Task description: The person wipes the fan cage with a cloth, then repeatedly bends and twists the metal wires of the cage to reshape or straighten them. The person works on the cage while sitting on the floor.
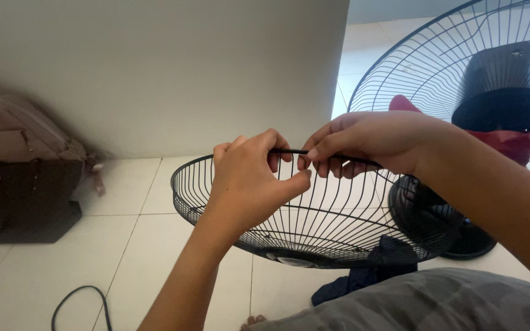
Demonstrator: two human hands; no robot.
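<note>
Pinching the rim of the black fan guard [314, 227] at twelve o'clock, the left hand [246, 184] and right hand [369, 141] should keep fingertips close together (firm, even pressure) above the tiled floor [124, 245].

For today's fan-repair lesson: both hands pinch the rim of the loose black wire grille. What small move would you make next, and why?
Probably slide the left hand along the grille rim, away from the right hand. Both grip one short stretch at the top, so the wide grille hangs unsupported near the standing fan.
</note>
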